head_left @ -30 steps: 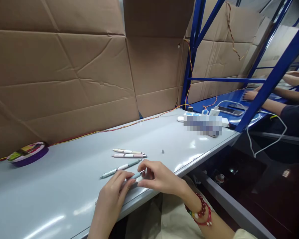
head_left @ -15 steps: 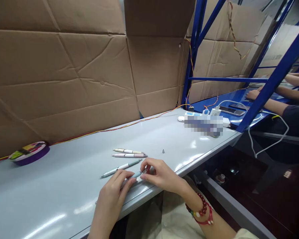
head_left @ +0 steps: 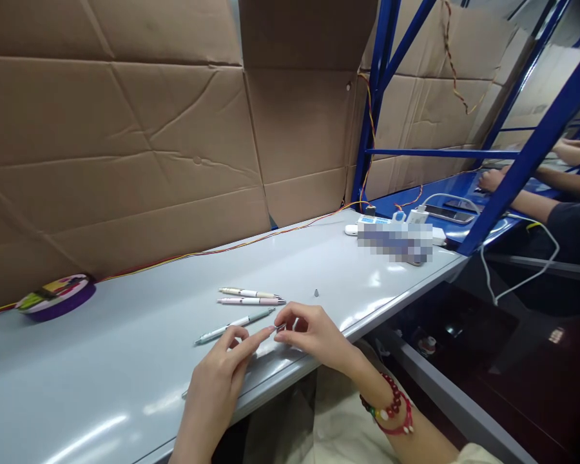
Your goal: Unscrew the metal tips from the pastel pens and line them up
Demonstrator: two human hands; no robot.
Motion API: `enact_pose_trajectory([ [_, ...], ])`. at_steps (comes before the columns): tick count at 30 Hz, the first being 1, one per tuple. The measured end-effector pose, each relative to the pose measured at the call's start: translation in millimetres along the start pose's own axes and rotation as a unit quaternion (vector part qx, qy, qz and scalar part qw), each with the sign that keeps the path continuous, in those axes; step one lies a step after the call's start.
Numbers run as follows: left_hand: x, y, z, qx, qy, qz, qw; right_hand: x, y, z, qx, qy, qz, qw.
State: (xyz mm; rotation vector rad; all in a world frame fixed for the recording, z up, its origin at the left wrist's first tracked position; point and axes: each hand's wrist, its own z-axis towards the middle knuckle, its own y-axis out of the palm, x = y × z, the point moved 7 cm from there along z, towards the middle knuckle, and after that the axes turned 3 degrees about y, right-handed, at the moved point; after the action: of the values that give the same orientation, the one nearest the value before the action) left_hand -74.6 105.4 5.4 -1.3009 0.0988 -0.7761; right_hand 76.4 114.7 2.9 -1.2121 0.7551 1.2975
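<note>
Near the table's front edge, my right hand (head_left: 307, 332) pinches a small thin piece (head_left: 279, 327), too small to make out fully. My left hand (head_left: 225, 364) is beside it, its index finger stretched to that piece; what lies under its palm is hidden. Just behind my hands lies a green and white pen (head_left: 234, 325). Farther back are a pink and white pen (head_left: 251, 301) and a cream and white pen (head_left: 246, 292), side by side. A small grey cone-shaped tip (head_left: 316, 293) stands behind my right hand.
On the white table (head_left: 140, 322), a purple round box (head_left: 58, 299) sits at the left. A power strip (head_left: 374, 221) and a blurred-out object are at the back right. Blue frame posts (head_left: 522, 154) rise beyond, with another person's arms (head_left: 526, 196) at the blue table.
My left index finger has straightened toward the right fingertips. The light blue barrel seen between my hands before is now out of sight.
</note>
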Motion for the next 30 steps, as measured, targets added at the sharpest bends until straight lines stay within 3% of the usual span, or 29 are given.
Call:
enact_pose_trajectory([
  [8,1.6,-2.8,-0.9,0.015,-0.012,0.012,1.0,-3.8,-2.0,-1.1,-0.003,-0.035,0.018,0.999],
  [15,-3.1,-2.7,-0.3,0.021,-0.042,0.041,0.998,6.1,-15.3,-1.5,0.1,-0.022,0.056,0.993],
  [19,-4.1,-1.4,0.1,0.011,-0.049,0.051,0.997,-4.4,-25.2,-3.1,0.157,-0.076,-0.082,0.981],
  [21,-4.5,-0.7,0.2,0.005,-0.054,0.048,0.997,-10.2,-26.0,-1.0,0.148,-0.101,-0.201,0.963],
  [24,-4.6,-0.8,0.8,0.004,-0.06,0.024,0.998,-6.9,-25.4,5.6,0.105,-0.081,-0.342,0.93],
  [30,-3.5,-4.2,0.7,0.032,-0.049,-0.016,0.998,0.0,-24.9,12.7,0.081,-0.039,-0.408,0.908],
])
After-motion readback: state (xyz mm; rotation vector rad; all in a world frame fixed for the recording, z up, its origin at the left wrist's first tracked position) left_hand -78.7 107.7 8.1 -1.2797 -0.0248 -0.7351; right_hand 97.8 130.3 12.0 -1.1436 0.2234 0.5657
